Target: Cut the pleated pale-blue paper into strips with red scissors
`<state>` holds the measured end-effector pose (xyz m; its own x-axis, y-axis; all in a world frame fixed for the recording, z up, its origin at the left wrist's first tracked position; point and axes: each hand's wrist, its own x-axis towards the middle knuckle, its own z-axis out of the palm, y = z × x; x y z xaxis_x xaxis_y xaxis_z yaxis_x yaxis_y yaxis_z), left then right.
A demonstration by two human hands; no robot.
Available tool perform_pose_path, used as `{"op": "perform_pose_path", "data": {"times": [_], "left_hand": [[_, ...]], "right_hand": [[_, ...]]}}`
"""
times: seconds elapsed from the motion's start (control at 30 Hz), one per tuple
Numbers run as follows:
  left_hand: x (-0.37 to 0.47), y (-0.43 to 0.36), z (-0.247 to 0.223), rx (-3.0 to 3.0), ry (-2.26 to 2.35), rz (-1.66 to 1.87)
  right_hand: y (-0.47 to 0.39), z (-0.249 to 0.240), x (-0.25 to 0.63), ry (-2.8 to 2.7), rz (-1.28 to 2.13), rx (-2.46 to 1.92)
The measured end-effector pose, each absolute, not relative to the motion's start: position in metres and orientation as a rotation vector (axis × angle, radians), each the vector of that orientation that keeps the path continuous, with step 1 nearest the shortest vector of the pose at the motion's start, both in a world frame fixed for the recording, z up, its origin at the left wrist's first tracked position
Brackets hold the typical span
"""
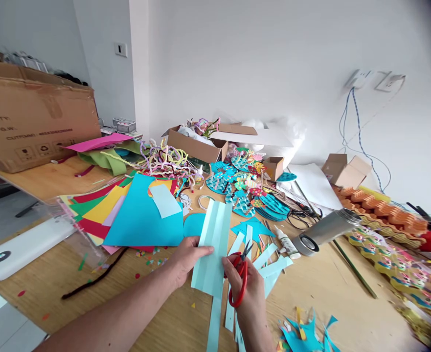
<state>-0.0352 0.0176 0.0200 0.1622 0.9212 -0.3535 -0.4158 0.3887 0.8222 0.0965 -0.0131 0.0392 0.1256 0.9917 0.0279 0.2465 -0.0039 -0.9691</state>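
Note:
My left hand [187, 260] pinches the left edge of a pale blue paper sheet [214, 239] with lengthwise fold lines. Red-handled scissors [239, 281] are gripped in my right hand [250, 293], just right of the sheet, with the blades pointing up and away. Below the sheet hangs or lies a pale blue strip [214, 325]; whether it is still joined to the sheet I cannot tell. More cut strips [270, 264] lie around and under my right hand. A smaller pale blue piece [166, 200] rests on bright blue card [142, 220] at the left.
Blue scraps [306, 332] lie at the front right. A glue bottle [286, 242] and a steel flask [327, 229] stand out on the right, beside decorated egg trays [387, 259]. Pipe cleaners [164, 159], paper crafts [237, 181] and boxes [196, 145] fill the back. A white device [28, 247] is left.

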Motion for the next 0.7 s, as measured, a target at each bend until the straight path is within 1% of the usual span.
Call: {"op": "perform_pose_path", "data": {"times": [0.17,0.4,0.7], "left_hand": [[-0.038,0.023,0.017,0.597,1.009,1.228],[-0.048,0.032,0.014,0.548,1.078,1.482],[-0.052,0.038,0.017,0.444,1.118,1.646]], "right_hand": [[-0.012,0.034,0.096,-1.354,1.004,-1.472],[-0.015,0.033,0.093,-1.449,1.409,-1.444],[-0.017,0.033,0.089,-1.560,1.555,-1.494]]}}
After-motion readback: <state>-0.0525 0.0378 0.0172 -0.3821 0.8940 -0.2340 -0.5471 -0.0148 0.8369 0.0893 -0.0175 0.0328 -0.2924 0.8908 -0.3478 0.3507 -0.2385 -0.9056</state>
